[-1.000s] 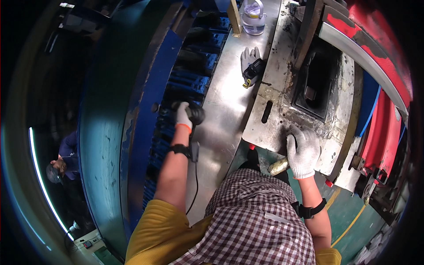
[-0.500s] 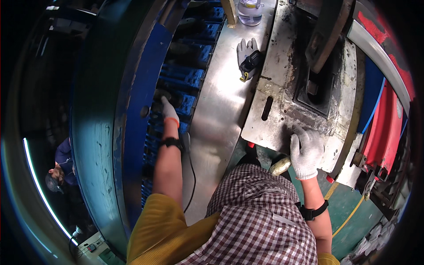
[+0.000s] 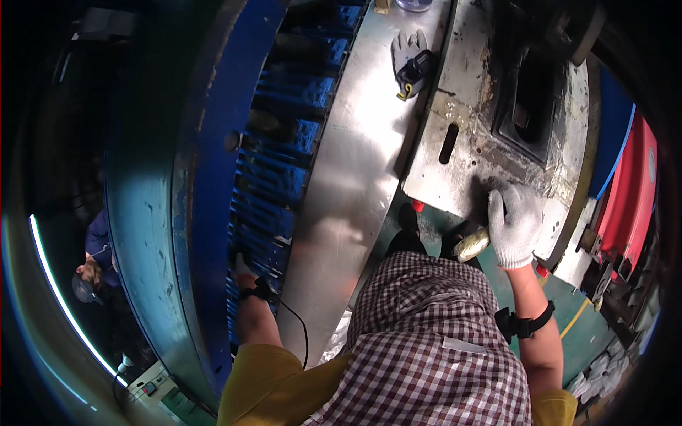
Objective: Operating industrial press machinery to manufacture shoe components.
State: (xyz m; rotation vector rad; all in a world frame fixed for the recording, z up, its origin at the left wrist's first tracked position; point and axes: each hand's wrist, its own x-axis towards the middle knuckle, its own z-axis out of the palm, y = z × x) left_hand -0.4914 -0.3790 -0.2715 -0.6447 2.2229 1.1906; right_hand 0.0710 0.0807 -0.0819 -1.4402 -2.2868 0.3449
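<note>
My left hand (image 3: 244, 265) reaches down into the shadowed row of blue slats (image 3: 273, 186) along the left. Its fingers are lost in the dark there, so what they touch does not show. A black strap with a small device (image 3: 260, 289) and a cable circles that wrist. My right hand (image 3: 517, 221), in a white knit glove, rests on the near edge of the worn metal plate (image 3: 432, 169), thumb apart from the fingers. Just left of it, a yellowish oblong piece (image 3: 471, 244) sits below the plate edge; its kind is unclear.
A smooth metal ledge (image 3: 334, 213) runs between slats and plate, carrying a grey glove (image 3: 408, 53) with a black device. The plate has a dark rectangular recess (image 3: 529, 99). A blue-green beam (image 3: 145, 248) stands left, with another person (image 3: 96, 263) beyond. Red panels (image 3: 632, 184) stand right.
My left hand has drawn back toward me and gone deeper among the slats. My right hand stays on the plate edge. The whole view has shifted slightly.
</note>
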